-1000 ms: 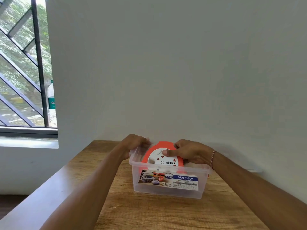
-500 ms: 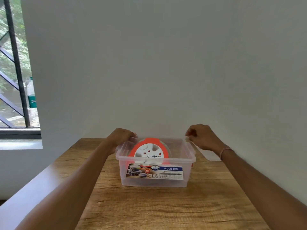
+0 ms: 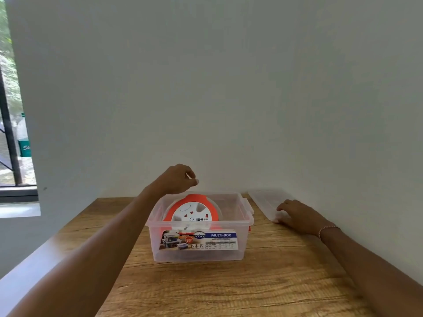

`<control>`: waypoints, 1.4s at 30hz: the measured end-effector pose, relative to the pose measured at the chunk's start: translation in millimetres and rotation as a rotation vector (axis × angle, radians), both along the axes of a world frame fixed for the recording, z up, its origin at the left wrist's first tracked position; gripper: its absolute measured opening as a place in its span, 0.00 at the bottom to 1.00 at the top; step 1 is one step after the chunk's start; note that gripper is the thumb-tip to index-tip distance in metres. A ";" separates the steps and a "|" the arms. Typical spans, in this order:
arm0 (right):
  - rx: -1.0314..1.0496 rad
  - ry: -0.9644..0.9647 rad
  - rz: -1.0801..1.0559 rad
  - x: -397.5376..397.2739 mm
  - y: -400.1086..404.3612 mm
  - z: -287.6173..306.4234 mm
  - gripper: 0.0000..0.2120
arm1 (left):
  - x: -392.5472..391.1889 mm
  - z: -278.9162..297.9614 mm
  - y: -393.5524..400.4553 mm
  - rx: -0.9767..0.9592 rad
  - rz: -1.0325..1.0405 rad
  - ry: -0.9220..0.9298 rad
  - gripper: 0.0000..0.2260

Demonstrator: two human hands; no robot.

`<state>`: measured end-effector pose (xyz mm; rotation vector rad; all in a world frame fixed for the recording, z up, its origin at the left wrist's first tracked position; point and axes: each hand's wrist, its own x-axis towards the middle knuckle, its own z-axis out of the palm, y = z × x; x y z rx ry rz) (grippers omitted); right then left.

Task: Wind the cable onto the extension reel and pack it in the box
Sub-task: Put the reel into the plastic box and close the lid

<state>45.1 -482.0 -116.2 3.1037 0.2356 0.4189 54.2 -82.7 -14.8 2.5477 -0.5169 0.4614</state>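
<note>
An orange and white extension reel (image 3: 193, 211) leans inside the clear plastic box (image 3: 240, 227), which stands on the wooden table and carries a MULTI-BOX label on its front. My left hand (image 3: 177, 179) hovers just above the box's back left rim, fingers loosely curled with nothing in them. The box's clear lid (image 3: 266, 202) lies flat on the table to the right, against the wall. My right hand (image 3: 297, 215) rests on the near end of that lid. The cable itself is hidden in the reel.
The wooden table (image 3: 229, 284) runs up to a grey wall at the back and right. A window with dark bars (image 3: 9, 143) is at the far left, with a sill below it. The table's left edge is close to my left forearm.
My left hand has lifted off the box's rim. My right hand has moved away from the box to the right and down onto the lid. The reel stays in the box.
</note>
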 end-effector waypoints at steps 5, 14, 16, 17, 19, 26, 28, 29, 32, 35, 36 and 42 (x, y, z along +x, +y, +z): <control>-0.315 -0.206 0.100 2.2 8.0 -13.2 0.19 | 2.1 -4.6 -10.4 0.009 -0.013 -0.011 0.15; -0.246 -0.264 -0.047 12.8 29.2 1.3 0.20 | 2.6 -6.6 -12.3 0.020 -0.008 -0.011 0.15; -0.197 -0.379 -0.015 9.8 40.0 13.5 0.17 | 2.0 -5.1 -11.9 0.013 -0.012 -0.016 0.15; -0.165 -0.442 0.015 7.3 45.8 22.5 0.15 | 2.1 -3.8 -12.1 0.007 -0.014 -0.017 0.15; -0.079 -0.591 0.109 0.6 58.0 44.9 0.09 | 1.9 -1.2 -13.1 -0.003 -0.017 -0.007 0.16; 0.397 -0.831 0.476 -30.9 101.9 132.8 0.10 | 6.8 5.4 -13.1 -0.140 0.027 0.027 0.39; 0.598 -0.819 0.590 -40.3 118.4 145.8 0.14 | 3.5 14.4 -9.5 -0.330 0.011 -0.056 0.45; 0.730 -0.784 0.636 -43.9 126.7 150.5 0.13 | -0.1 20.1 -8.2 -0.431 -0.014 -0.102 0.45; 1.113 -0.651 0.731 -51.1 145.3 164.2 0.12 | -12.2 37.1 -0.3 -0.612 -0.063 -0.271 0.40; 1.351 -0.601 0.687 -55.8 150.3 179.5 0.18 | -20.2 52.0 21.3 -0.637 0.052 -0.417 0.30; 1.402 -0.568 0.636 -55.3 150.8 182.5 0.20 | -22.1 55.9 29.5 -0.656 0.050 -0.401 0.28; 1.588 -0.174 0.329 -35.2 170.0 164.7 0.26 | -27.3 53.6 57.6 -0.703 0.025 -0.002 0.20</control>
